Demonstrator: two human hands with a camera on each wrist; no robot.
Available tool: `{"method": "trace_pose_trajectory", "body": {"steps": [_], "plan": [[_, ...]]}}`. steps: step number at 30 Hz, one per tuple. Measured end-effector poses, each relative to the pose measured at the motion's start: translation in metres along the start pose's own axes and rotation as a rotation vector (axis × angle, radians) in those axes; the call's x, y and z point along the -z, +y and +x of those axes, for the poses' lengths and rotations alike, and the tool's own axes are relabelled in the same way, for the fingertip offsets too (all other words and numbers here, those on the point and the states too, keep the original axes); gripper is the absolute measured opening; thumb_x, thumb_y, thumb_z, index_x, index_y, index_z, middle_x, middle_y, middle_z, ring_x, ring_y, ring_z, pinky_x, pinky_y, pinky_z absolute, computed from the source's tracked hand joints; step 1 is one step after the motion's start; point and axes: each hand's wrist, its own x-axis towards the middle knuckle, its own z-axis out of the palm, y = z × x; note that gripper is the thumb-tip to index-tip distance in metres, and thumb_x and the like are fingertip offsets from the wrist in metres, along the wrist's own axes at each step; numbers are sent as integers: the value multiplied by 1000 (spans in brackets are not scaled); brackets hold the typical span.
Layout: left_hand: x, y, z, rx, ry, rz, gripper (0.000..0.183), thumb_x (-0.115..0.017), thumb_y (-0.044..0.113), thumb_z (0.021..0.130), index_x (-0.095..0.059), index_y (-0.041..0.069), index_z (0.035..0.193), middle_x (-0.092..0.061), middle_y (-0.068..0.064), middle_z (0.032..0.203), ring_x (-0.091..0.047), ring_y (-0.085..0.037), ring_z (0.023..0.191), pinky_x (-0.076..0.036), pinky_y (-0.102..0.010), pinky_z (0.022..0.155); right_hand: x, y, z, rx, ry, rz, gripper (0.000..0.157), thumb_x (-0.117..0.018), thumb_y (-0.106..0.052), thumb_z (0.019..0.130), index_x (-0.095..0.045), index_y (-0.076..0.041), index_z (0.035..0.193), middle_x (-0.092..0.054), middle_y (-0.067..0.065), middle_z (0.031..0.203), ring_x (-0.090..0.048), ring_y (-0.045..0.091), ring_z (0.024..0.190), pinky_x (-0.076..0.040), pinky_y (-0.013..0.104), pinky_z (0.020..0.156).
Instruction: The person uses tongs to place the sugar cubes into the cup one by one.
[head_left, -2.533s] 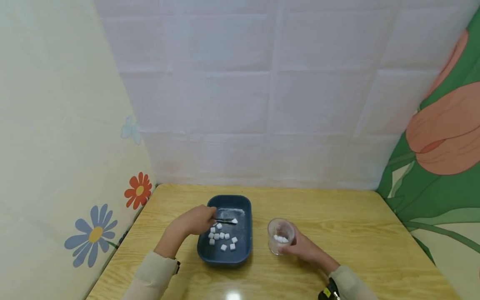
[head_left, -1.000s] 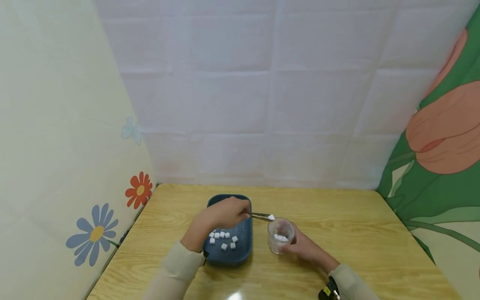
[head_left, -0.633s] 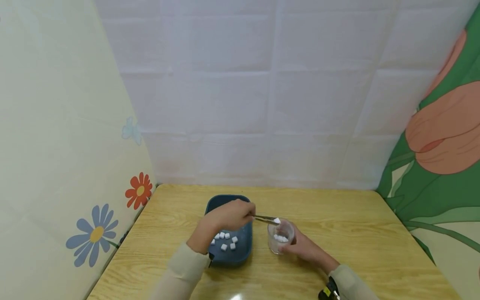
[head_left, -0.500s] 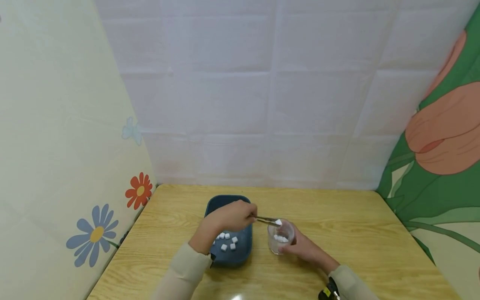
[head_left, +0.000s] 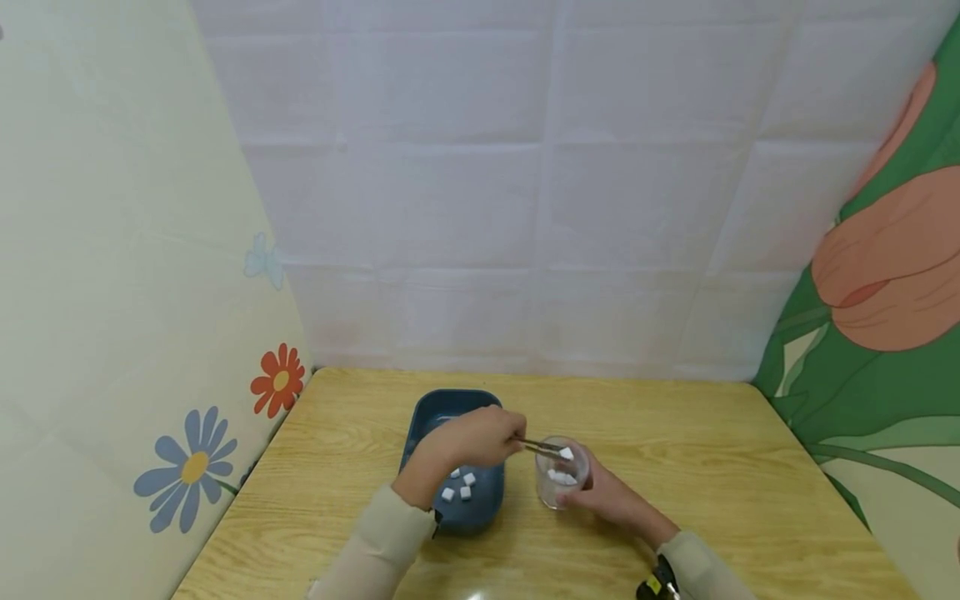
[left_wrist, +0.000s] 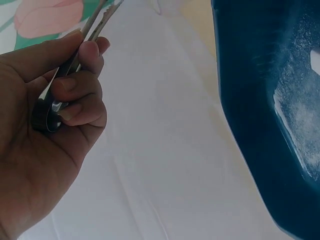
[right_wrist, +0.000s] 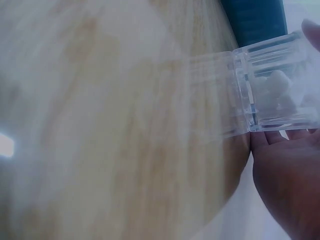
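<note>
My left hand [head_left: 480,437] pinches metal tongs [head_left: 538,447], its fingers curled round their bent end in the left wrist view. Between the tong tips sits a white sugar cube [head_left: 566,453], over the mouth of a clear glass [head_left: 551,493]. My right hand [head_left: 600,490] grips that glass from its right side, and the glass stands upright on the table. Several white cubes [right_wrist: 277,92] lie in the bottom of the glass. Under my left forearm is a dark blue tray [head_left: 491,500] with more white cubes [head_left: 466,492]; my hand and sleeve hide part of it.
The wooden table [head_left: 675,433] runs back to a white cloth wall [head_left: 540,208]. A flower-printed panel [head_left: 97,250] stands on the left and a tulip-printed one [head_left: 892,375] on the right. White powder [left_wrist: 300,120] coats the tray floor.
My left hand has carried a cube in the tongs from the tray rightward to over the glass, then a little lower into its mouth. My right hand and the glass stay in place.
</note>
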Motion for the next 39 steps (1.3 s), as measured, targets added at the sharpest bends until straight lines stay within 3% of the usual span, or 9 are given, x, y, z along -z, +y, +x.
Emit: {"method": "trace_pose_trajectory", "body": {"steps": [5, 23, 33, 39], "plan": [[0, 5, 3, 1, -12, 18, 9, -52, 24, 97, -59, 19, 94, -54, 11, 76, -46, -5, 61, -40, -22, 56, 0, 1, 0, 17, -6, 12, 81, -73, -12, 79, -23, -19, 142, -46, 18, 131, -49, 27, 114, -43, 26, 88], [-5, 9, 11, 49, -65, 49, 7, -55, 23, 95, -60, 18, 94, -58, 9, 79, -52, -4, 64, -44, -22, 58, -1, -7, -3, -55, 35, -25, 87, -76, -17, 76, -22, -16, 144, -42, 17, 136, -43, 31, 122, -37, 35, 94], [-12, 12, 16, 68, -74, 72, 8, -56, 24, 94, -59, 18, 88, -55, 9, 75, -51, -5, 64, -44, -22, 57, -4, -9, -5, -12, 35, -8, 86, -76, -13, 76, -22, -10, 143, -40, 19, 136, -46, 28, 119, -40, 27, 91], [-14, 13, 20, 61, -86, 98, 9, -56, 24, 94, -60, 18, 89, -56, 9, 76, -52, -5, 65, -44, -23, 58, -4, -10, -6, -8, 34, 7, 86, -75, -11, 76, -22, -10, 144, -40, 20, 136, -45, 28, 119, -38, 32, 93]]}}
